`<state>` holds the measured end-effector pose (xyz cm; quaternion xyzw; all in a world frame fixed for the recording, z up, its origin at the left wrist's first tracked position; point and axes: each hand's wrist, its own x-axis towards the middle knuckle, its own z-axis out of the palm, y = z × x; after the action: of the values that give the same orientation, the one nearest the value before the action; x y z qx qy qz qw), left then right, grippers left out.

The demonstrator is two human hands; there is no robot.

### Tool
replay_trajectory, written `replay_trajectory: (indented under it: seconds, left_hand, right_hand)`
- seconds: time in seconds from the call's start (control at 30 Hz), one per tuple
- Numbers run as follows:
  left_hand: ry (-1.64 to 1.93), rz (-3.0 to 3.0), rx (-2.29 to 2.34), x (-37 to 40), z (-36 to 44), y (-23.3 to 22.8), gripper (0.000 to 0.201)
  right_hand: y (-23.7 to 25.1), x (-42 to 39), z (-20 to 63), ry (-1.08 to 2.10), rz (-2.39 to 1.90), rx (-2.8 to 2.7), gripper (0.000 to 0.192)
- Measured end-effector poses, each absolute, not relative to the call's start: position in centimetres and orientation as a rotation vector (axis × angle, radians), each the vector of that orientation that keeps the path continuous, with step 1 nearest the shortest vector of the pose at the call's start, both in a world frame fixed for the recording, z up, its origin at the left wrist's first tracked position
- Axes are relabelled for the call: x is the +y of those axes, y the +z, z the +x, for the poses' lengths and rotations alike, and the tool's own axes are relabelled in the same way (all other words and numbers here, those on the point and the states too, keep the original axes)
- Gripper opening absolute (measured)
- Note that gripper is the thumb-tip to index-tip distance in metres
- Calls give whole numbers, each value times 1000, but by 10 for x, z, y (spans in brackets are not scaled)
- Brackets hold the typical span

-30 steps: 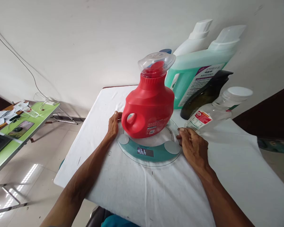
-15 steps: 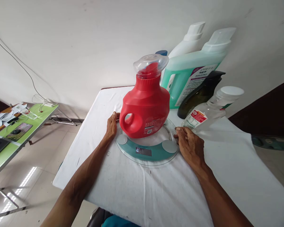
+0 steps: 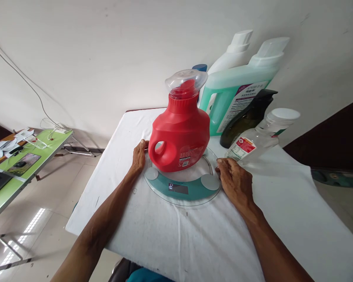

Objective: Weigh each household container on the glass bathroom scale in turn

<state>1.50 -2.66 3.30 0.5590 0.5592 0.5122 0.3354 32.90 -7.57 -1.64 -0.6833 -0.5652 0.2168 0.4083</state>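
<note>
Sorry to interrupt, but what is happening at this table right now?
A person has a red detergent jug standing upright on a round glass scale on the white-covered table. The left hand rests at the scale's left rim, the right hand at its right rim. Neither hand grips the jug. Several other bottles stand behind.

Looks like a plain home room: tiled floor (image 3: 32, 219), bare white wall (image 3: 106, 58), cloth-covered table (image 3: 211, 235) with household detergent bottles (image 3: 238, 94), cluttered green folding table (image 3: 26, 160) nearby.
</note>
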Motion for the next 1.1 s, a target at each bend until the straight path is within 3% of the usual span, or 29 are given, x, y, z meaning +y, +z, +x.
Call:
replay_trajectory:
  seconds: [1.1]
  left_hand:
    - [1303, 1390, 1547, -28, 22, 44, 62]
  right_hand:
    - [-13, -77, 328, 502, -1726, -1467, 32]
